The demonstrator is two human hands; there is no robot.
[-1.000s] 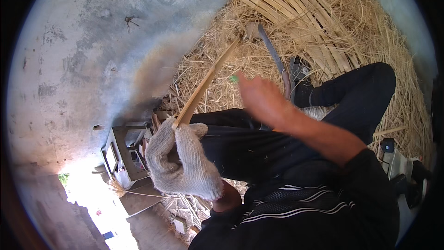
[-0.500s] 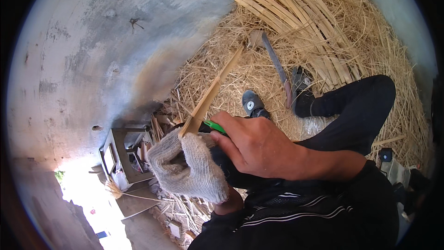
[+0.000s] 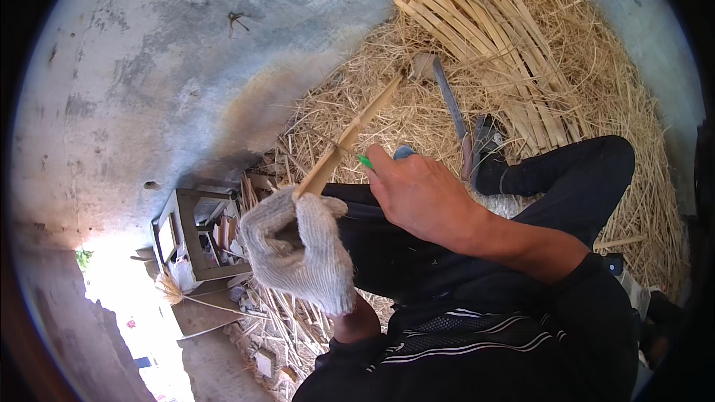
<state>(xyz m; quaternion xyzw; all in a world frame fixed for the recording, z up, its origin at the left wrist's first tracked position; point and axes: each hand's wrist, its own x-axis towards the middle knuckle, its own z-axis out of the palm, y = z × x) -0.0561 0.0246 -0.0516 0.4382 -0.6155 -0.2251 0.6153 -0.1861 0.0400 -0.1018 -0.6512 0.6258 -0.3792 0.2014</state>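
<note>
My left hand (image 3: 298, 249), in a grey-white knitted glove, is closed on the near end of a bamboo strip (image 3: 351, 134). The strip slants away up to the right, its far tip over the straw. My right hand (image 3: 432, 201), bare, is closed around a knife with a green handle (image 3: 364, 161); only the handle's front end shows beyond my fingers. Its thin blade lies across the strip about midway, apart from the glove. The rest of the handle is hidden inside my right hand.
Straw covers the floor (image 3: 387, 115). A long-bladed chopping knife (image 3: 450, 100) lies near my shoe (image 3: 488, 138). Beyond it is a pile of split bamboo strips (image 3: 514, 59). A worn wall (image 3: 186, 67) rises at left, with a wooden stool-like frame (image 3: 201, 234) below it.
My right hand has moved away from the glove, sliding the knife from beside it to about halfway along the strip. The left hand keeps its hold. The view has shifted slightly.
</note>
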